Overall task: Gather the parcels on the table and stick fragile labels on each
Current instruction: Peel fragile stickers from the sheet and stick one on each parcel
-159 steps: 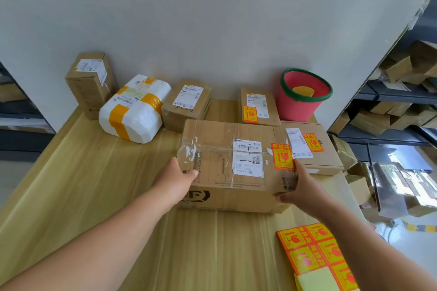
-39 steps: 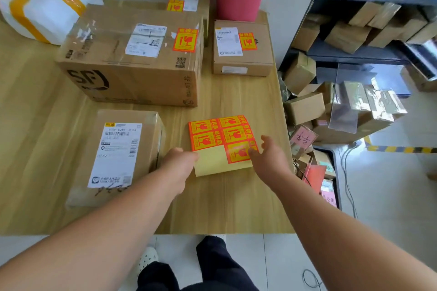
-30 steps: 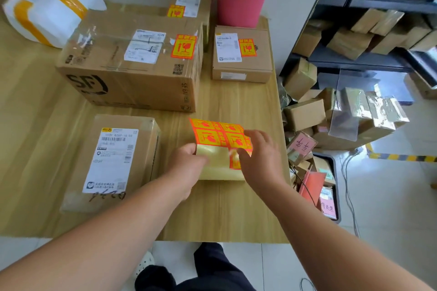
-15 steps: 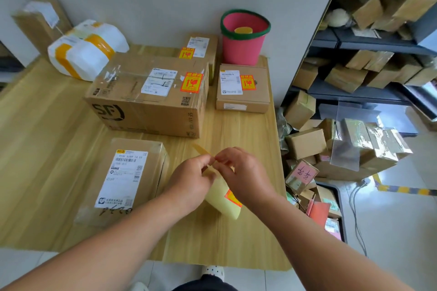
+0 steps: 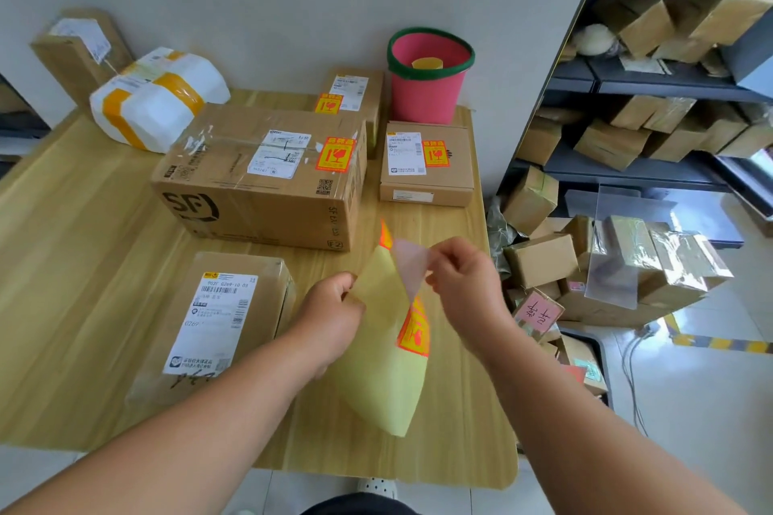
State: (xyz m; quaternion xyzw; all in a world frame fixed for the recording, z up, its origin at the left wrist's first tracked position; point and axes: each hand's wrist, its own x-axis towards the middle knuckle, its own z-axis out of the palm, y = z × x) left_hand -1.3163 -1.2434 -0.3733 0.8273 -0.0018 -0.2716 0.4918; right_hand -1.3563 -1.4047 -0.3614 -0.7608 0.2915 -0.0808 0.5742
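Two hands: left (image 5: 330, 318) tight round the label sheet (image 5: 382, 372), long axis fore-and-aft; right (image 5: 464, 284), a pinch on one peeled label (image 5: 412, 268).

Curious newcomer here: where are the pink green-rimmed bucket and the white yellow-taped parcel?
Pink green-rimmed plastic bucket (image 5: 426, 100): head view, front wall.
White yellow-taped parcel (image 5: 154, 119): head view, white top face.

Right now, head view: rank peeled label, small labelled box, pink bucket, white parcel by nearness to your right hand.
1. peeled label, pinched in right hand
2. small labelled box, ahead
3. pink bucket, behind it
4. white parcel, far left
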